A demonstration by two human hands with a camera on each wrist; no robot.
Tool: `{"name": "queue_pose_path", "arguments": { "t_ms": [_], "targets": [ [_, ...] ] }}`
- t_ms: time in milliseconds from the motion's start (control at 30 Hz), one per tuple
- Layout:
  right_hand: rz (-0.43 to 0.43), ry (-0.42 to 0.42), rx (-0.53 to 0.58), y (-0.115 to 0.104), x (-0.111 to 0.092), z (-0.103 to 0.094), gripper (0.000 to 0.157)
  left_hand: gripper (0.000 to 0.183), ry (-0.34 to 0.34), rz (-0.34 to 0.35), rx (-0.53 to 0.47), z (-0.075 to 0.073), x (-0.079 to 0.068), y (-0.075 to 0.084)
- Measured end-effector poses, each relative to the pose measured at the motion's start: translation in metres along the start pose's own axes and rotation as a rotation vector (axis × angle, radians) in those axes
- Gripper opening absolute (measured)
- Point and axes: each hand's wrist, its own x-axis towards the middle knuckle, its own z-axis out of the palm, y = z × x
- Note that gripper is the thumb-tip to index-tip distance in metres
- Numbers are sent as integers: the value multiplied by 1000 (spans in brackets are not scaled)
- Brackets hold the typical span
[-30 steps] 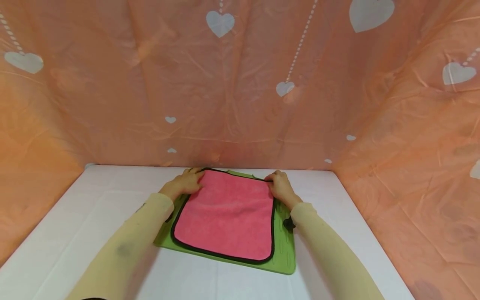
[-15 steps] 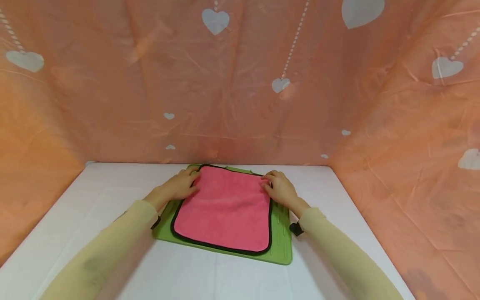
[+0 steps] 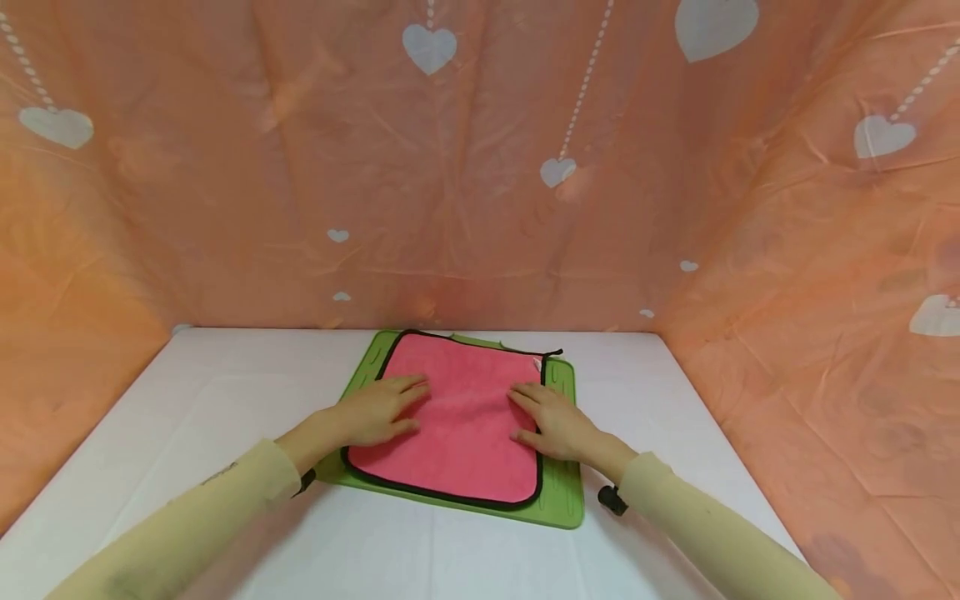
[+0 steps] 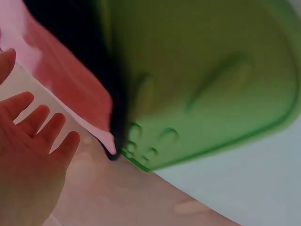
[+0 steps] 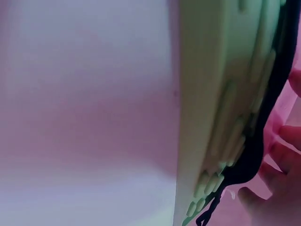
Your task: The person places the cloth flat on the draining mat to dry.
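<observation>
A pink cloth (image 3: 467,383) with a black border lies spread on a green mat (image 3: 562,487) with raised ridges. My left hand (image 3: 378,412) rests over the cloth's left part, fingers straight and spread. Over its right part is my right hand (image 3: 557,423), its fingers also extended and a little apart. A black hanging loop (image 3: 555,353) sticks out from the cloth's far right corner, beside a small white tag (image 3: 537,364). In the left wrist view my left hand (image 4: 33,155) holds nothing; in the right wrist view my right hand (image 5: 282,174) is partly cut off.
Beneath the mat is a table with a white cover (image 3: 247,375). An orange sheet (image 3: 480,208) printed with white hearts hangs behind the table and along both sides. Dark wrist-camera parts (image 3: 612,500) show near the right sleeve.
Both hands have left the cloth's far corners and drawn nearer, onto its middle. The loop and tag at the far right corner have come into sight. The cloth lies nearly the same.
</observation>
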Motion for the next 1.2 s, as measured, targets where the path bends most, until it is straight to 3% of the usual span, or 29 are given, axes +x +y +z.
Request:
{"name": "queue_pose_path", "arguments": {
  "t_ms": [267, 467, 633, 767, 933, 1200],
  "targets": [
    [-8, -134, 55, -3, -9, 0, 76, 72, -124, -45, -43, 3, -6, 13],
    [-10, -222, 124, -2, -13, -3, 75, 74, -154, -50, -67, 8, -10, 13],
    [-7, -250, 134, 0, -14, -4, 75, 81, -213, -75, -66, 10, -14, 13],
    [-4, -205, 122, -1, -9, -4, 72, 84, -259, -87, -50, 12, -18, 15],
    [-16, -158, 116, -9, 1, 2, 74, 83, -267, -94, -53, 13, -24, 19],
    [-43, -261, 101, -21, 10, 7, 77, 83, -246, -88, -54, 16, -30, 22]
  ]
}}
